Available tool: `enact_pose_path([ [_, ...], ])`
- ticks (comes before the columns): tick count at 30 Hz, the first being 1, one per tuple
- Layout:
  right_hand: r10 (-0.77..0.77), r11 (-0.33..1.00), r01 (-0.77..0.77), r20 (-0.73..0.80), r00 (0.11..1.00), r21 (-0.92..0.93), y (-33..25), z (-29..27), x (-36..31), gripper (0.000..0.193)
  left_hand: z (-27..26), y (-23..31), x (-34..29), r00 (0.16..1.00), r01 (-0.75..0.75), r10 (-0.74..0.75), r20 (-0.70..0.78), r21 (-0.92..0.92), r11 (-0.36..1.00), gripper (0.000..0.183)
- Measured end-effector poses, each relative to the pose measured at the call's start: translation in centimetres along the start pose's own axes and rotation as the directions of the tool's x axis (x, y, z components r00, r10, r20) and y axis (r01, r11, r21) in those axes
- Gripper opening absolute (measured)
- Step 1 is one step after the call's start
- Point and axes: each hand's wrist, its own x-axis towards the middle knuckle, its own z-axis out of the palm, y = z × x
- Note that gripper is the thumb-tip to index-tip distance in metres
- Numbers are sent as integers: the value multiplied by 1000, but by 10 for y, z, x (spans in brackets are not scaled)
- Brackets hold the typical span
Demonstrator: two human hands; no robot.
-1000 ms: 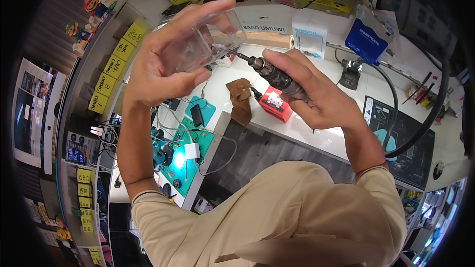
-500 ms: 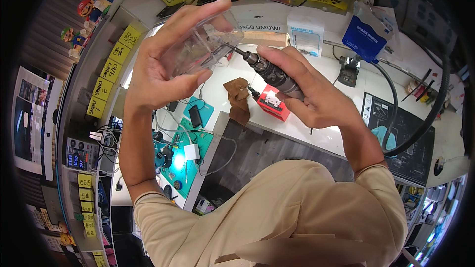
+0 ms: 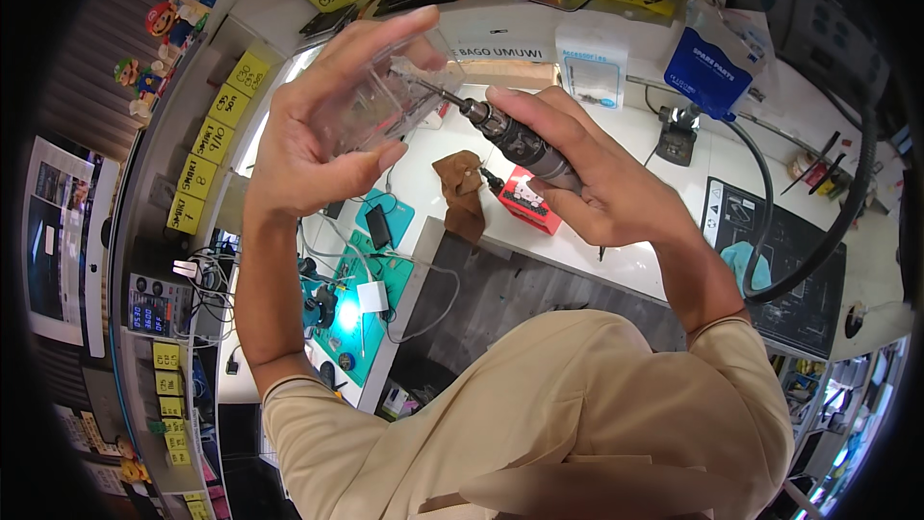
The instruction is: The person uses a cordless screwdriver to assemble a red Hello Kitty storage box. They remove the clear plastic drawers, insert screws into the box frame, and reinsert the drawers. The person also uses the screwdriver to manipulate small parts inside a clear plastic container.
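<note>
My left hand [image 3: 306, 140] is curled around a clear plastic box [image 3: 385, 104], thumb on its lower edge and fingers along its upper side. The box is held tilted above the desk, and thin walls inside it show. In my right hand [image 3: 606, 183] is a dark grey pen-shaped rotary tool [image 3: 529, 149] with a metal collar. Its slim shaft points left into the box's open side. I cannot tell whether the tip touches the plastic or something inside.
Below the tool, a red box [image 3: 528, 204] and a brown cloth [image 3: 463, 195] rest on the white desk [image 3: 616, 255]. A teal mat [image 3: 380, 356] with cables lies left. At right are a dark work mat [image 3: 799, 299], a thick black hose [image 3: 847, 221] and a blue packet [image 3: 710, 67].
My right hand has shifted slightly left, and the tool's shaft reaches further into the box. The left hand keeps its grip, with the box a little further left.
</note>
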Motion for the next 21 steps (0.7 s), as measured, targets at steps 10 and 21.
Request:
enact_pose_path([
  [10,196,926,-157,-80,977,343,2,11,-8,107,-21,-1,-3,975,100,-112,-192,-74,992,116],
  [21,-186,956,155,-110,976,-248,32,34,3,103,-33,51,30,969,248,-245,39,-208,946,106],
])
